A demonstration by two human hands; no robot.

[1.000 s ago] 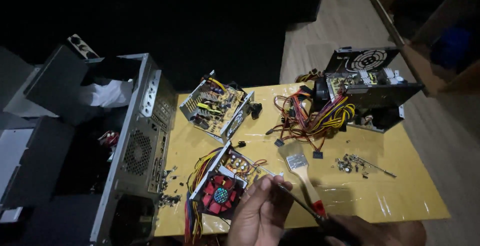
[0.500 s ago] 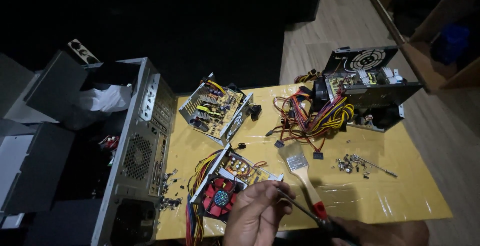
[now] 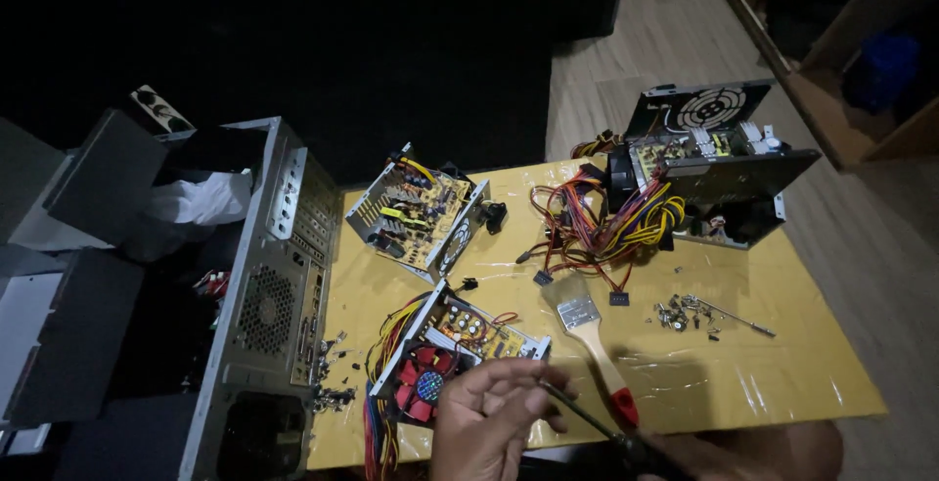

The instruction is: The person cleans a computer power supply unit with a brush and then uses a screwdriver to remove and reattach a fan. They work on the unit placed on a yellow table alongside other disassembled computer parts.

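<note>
Screwdriver (image 3: 587, 414), thin dark shaft, between both hands (image 3: 494, 412).

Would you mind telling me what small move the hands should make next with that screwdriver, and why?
Probably lower the screwdriver tip to the opened power supply with the red fan. The left hand pinches the thin shaft just above that unit, and the right hand appears to grip the dark handle at the frame's bottom edge, so the tool is steadied but touches no screw yet.

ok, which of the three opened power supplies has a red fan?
The nearest one, just above the left hand; the other two show no red fan.
</note>
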